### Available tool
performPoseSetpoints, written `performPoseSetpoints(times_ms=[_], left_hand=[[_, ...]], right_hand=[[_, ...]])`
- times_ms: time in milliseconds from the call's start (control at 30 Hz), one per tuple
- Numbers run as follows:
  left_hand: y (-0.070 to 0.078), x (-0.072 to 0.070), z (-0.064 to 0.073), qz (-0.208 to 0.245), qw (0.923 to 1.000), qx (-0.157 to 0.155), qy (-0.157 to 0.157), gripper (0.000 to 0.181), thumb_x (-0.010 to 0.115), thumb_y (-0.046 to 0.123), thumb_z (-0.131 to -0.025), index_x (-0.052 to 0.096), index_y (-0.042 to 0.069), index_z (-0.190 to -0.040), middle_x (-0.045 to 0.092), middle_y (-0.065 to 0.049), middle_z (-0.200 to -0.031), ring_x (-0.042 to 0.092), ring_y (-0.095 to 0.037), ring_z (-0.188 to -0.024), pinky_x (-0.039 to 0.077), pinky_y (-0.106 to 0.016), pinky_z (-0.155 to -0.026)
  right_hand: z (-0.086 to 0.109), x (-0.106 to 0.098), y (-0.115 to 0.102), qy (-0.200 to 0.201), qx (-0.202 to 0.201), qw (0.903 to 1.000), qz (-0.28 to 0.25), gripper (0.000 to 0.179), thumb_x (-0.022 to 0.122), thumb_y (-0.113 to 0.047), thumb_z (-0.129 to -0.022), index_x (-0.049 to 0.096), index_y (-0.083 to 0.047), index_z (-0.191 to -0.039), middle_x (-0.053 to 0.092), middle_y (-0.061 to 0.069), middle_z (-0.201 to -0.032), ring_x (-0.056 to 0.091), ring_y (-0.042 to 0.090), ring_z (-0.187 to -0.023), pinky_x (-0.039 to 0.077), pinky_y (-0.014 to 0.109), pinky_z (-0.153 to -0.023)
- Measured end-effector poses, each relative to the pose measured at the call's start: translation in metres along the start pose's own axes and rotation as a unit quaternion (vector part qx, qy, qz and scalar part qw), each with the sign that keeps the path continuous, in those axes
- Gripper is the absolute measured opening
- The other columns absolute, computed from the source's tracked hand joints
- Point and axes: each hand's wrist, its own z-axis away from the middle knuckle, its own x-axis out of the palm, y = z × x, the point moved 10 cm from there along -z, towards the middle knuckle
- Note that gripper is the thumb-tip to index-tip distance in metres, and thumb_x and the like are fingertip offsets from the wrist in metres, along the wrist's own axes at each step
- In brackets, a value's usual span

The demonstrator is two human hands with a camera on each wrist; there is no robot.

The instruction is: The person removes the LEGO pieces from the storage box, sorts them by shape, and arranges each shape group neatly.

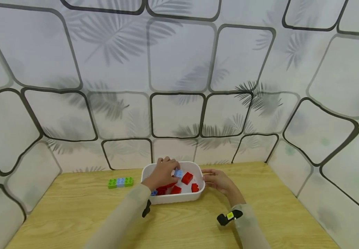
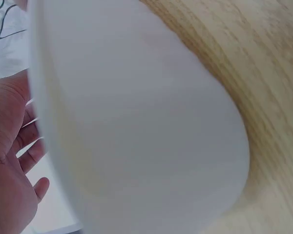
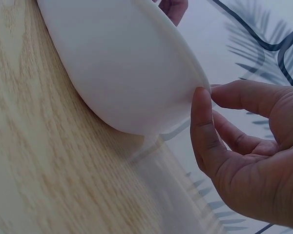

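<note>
A white plastic bin (image 1: 179, 197) stands on the table with several red toy bricks (image 1: 187, 178) in it. My left hand (image 1: 164, 172) reaches over the bin and pinches a light blue brick (image 1: 178, 173) at its fingertips. In the left wrist view, the bin's wall (image 2: 151, 117) hides much of that hand (image 2: 12, 146), brick included. At the bin's right end, my right hand (image 1: 218, 180) holds the rim between thumb and forefinger. The right wrist view shows this pinch close up, with the thumb (image 3: 205, 131) against the outside of the wall.
Left of the bin lies a joined row of green and light blue bricks (image 1: 120, 182). A darker blue brick (image 1: 153, 193) is in the bin's near left corner. The wooden table (image 1: 185, 224) meets a patterned cloth (image 1: 179, 114) behind and at the sides.
</note>
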Motion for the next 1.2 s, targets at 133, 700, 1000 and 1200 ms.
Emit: performPoseSetpoints(times_ms=[133, 700, 1000, 1200], left_hand=[[-0.003, -0.011, 0.005, -0.003, 1.0000, -0.005, 0.008, 0.027, 0.084, 0.023, -0.083, 0.067, 0.014, -0.103, 0.066, -0.002, -0.098, 0.048, -0.020, -0.093, 0.036, -0.054, -0.095], [-0.039, -0.086, 0.054, -0.036, 0.9962, -0.037, 0.070, 0.027, 0.082, 0.021, -0.085, 0.064, 0.016, -0.106, 0.065, 0.002, -0.101, 0.049, -0.021, -0.097, 0.033, -0.056, -0.097], [-0.064, -0.105, 0.088, -0.075, 0.9925, -0.033, 0.090, 0.029, 0.084, 0.018, -0.083, 0.064, 0.015, -0.104, 0.064, 0.000, -0.099, 0.049, -0.024, -0.095, 0.034, -0.058, -0.093], [-0.090, -0.115, 0.113, -0.084, 0.9907, -0.046, 0.097, 0.031, 0.085, 0.016, -0.082, 0.064, 0.013, -0.105, 0.063, -0.002, -0.097, 0.049, -0.024, -0.092, 0.033, -0.057, -0.087]], right_hand=[[0.000, 0.000, 0.001, 0.001, 0.002, 1.0000, 0.003, 0.050, 0.063, -0.009, -0.100, 0.048, 0.011, -0.143, 0.067, 0.010, -0.125, 0.067, 0.012, -0.098, 0.058, 0.031, -0.090], [-0.001, 0.002, 0.002, -0.009, -0.008, 0.9999, 0.005, 0.051, 0.060, -0.008, -0.101, 0.044, 0.012, -0.146, 0.063, 0.017, -0.134, 0.067, 0.013, -0.103, 0.057, 0.028, -0.089], [-0.001, 0.000, 0.000, -0.010, -0.010, 0.9999, -0.006, 0.052, 0.061, -0.007, -0.101, 0.044, 0.012, -0.146, 0.068, 0.008, -0.124, 0.068, 0.011, -0.099, 0.058, 0.028, -0.087], [-0.003, 0.000, 0.002, -0.005, -0.006, 1.0000, 0.002, 0.050, 0.061, -0.008, -0.101, 0.046, 0.011, -0.144, 0.068, 0.008, -0.125, 0.068, 0.012, -0.099, 0.058, 0.028, -0.088]])
